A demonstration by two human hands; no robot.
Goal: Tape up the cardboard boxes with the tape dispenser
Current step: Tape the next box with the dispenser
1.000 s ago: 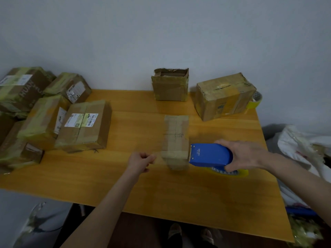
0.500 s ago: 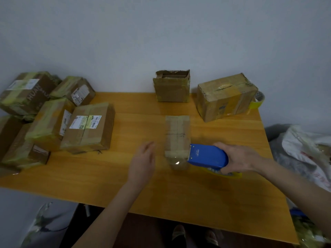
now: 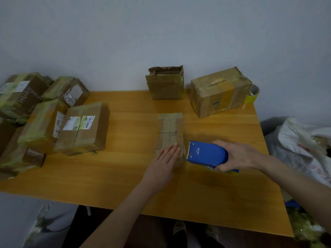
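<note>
Left hand (image 3: 163, 161) lies flat, fingers straight, on the near end of the small box (image 3: 170, 133) mid-frame on the table (image 3: 125, 176), probably smoothing tape down, while the right hand (image 3: 238, 156) grips the blue tape dispenser (image 3: 206, 153) right beside the box, ready for another strip.

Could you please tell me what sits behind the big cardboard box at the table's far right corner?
A yellow tape roll pokes out behind the big cardboard box; the box hides the rest of the roll.
</note>
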